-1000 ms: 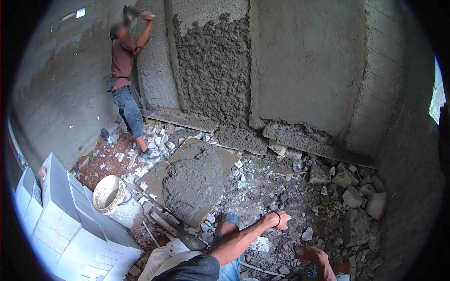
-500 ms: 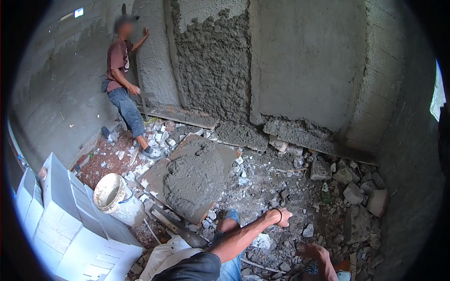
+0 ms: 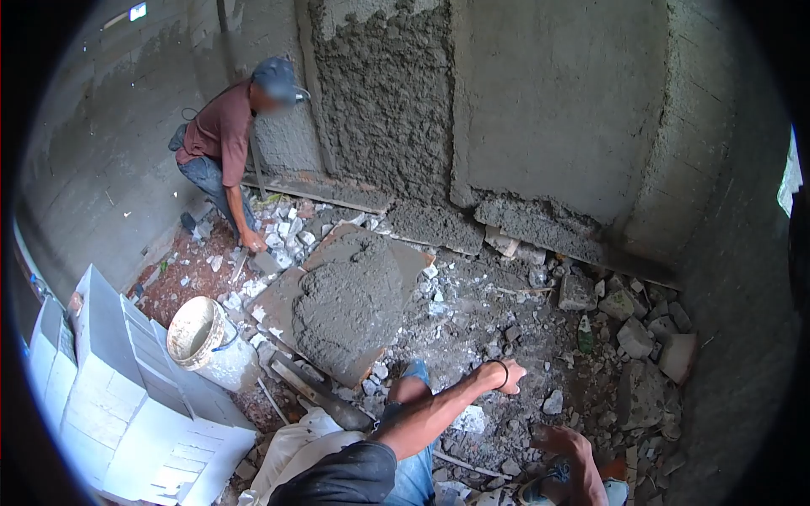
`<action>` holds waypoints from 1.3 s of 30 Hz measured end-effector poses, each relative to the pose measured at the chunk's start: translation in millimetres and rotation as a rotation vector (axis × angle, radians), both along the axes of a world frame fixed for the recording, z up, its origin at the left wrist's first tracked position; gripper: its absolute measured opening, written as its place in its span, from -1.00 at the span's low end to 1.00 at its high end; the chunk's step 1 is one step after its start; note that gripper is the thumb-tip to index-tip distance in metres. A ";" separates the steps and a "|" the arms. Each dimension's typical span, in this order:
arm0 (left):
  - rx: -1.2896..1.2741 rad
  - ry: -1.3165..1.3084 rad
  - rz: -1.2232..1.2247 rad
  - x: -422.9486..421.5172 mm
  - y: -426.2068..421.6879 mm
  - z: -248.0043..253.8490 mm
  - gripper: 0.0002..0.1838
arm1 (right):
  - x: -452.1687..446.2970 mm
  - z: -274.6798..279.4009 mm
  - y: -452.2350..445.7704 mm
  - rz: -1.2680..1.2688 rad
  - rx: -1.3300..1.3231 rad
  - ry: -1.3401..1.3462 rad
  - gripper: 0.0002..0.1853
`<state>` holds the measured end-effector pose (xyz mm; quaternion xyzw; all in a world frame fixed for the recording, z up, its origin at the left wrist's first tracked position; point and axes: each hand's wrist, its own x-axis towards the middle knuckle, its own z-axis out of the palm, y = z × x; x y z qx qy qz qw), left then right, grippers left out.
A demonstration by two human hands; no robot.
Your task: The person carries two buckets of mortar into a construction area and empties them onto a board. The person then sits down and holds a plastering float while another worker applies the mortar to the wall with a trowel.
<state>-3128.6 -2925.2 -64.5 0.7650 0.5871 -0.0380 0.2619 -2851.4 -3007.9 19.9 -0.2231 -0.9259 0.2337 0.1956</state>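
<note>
My left hand (image 3: 510, 377), with a dark band at the wrist, hangs over the rubble-strewn ground (image 3: 472, 337). Its fingers are curled in, and I see nothing in them. Lower right, my right hand (image 3: 564, 443) is held low near my foot, fingers loosely stretched out and partly in shadow, with no object visible in it. Both hands are apart from the wet mortar (image 3: 350, 295), which lies heaped on a board (image 3: 274, 316) ahead and to the left.
A co-worker (image 3: 221, 135) bends at the left, one hand by a flat grey tool (image 3: 265, 263). A mortar-stained bucket (image 3: 215, 346) stands beside pale blocks (image 3: 126, 405). Broken concrete chunks (image 3: 637, 337) lie right. Rough wet plaster (image 3: 384, 110) covers part of the back wall.
The co-worker has gone from standing with a hand on the wall to bending down, one arm reaching the ground. My left hand has shifted slightly up; my right hand has hardly moved.
</note>
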 end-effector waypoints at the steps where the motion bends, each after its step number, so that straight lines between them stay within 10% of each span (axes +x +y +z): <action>1: -0.002 -0.002 0.004 0.5 0.4 -0.5 -0.51 | 1.6 0.5 -3.0 0.061 0.046 0.234 -0.38; 14: 0.003 0.023 0.017 2.4 1.6 -1.6 -0.55 | -24.0 -98.6 67.5 -0.100 -0.427 -0.896 -0.39; 32: -0.036 0.011 0.039 3.1 2.9 -3.9 -0.53 | -14.0 -96.7 61.7 -0.092 -0.454 -0.812 -0.49; 37: -0.050 0.032 0.010 3.2 4.1 -2.0 -0.50 | -8.4 2.6 -8.3 0.009 0.097 0.224 -0.59; 39: -0.020 0.009 0.011 2.2 2.7 -4.1 -0.49 | 5.2 -31.9 0.8 -0.004 0.092 0.230 -0.56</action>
